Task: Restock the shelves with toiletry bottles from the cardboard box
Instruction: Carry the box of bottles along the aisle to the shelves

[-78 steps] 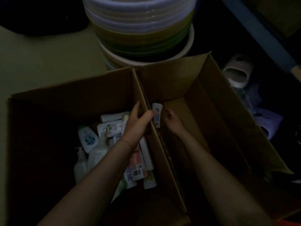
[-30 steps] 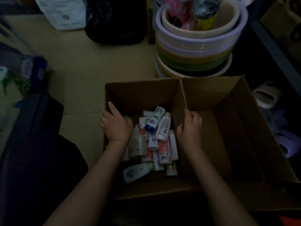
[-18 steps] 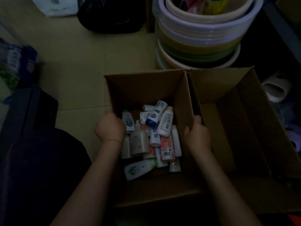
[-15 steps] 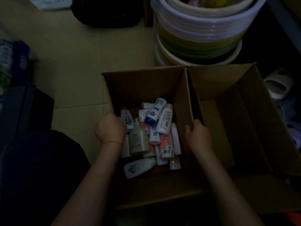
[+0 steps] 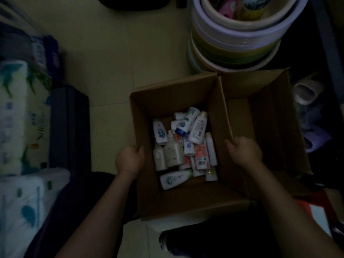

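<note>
You've got both hands on the cardboard box [image 5: 178, 200], centre of frame. Left hand [image 5: 129, 158] grips the left wall, fingers curled over the rim, thumb on the inner side. Right hand [image 5: 243, 150] grips the right wall where the flap folds out, fingers curled round the edge; the fingertips are hidden, so I can't tell how far they wrap.

Toiletry bottles [image 5: 186, 144] are loose in the bottom of the box, piled mostly toward its upper right, one lying flat on its own at the lower edge. Stack of plastic basins [image 5: 236, 43] sits just beyond the box, upper right of frame.

Looks like the carry/reposition step: nothing shelved yet, no shelf clearly in view. Next move needs an even lift on both walls. Those are thin cardboard and the load is off-centre, so expect bottles to slide. A grip under the base would be safer.
</note>
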Demonstrator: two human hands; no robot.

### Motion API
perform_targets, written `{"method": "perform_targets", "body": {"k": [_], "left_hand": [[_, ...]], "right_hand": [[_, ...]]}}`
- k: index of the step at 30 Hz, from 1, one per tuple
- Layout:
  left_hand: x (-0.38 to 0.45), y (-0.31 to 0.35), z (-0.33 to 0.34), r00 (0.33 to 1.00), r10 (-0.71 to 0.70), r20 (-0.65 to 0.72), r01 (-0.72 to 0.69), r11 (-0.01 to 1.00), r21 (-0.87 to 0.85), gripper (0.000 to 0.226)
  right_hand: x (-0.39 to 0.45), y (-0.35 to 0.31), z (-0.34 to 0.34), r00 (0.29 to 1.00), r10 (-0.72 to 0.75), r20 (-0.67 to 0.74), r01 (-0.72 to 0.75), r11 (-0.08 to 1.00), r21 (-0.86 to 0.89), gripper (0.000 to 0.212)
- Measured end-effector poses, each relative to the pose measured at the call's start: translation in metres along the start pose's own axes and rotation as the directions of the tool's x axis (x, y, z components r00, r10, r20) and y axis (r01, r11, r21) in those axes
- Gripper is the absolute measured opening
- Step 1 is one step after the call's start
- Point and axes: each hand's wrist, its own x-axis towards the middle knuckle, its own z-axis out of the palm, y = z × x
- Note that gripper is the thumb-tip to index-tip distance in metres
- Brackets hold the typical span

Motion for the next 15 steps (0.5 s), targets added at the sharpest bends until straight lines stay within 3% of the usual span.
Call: {"method": "perform_targets", "body": {"k": [9, 15], "left_hand": [[-0.152, -0.012, -0.133, 0.998, 0.054, 0.041, -0.052, 0.997, -0.053, 0.056], [-0.280, -0.017, -0.225, 0.988, 0.150, -0.033, -0.152, 0.987, -0.055, 0.059]], "right_hand": [[-0.174, 0.041, -0.117, 0.995, -0.086, 0.051, 0.071, 0.968, 0.242, 0.040], [-0.315, 0.084, -0.171, 0.994, -0.103, -0.022, 0.105, 0.936, 0.337, 0.043]]}}
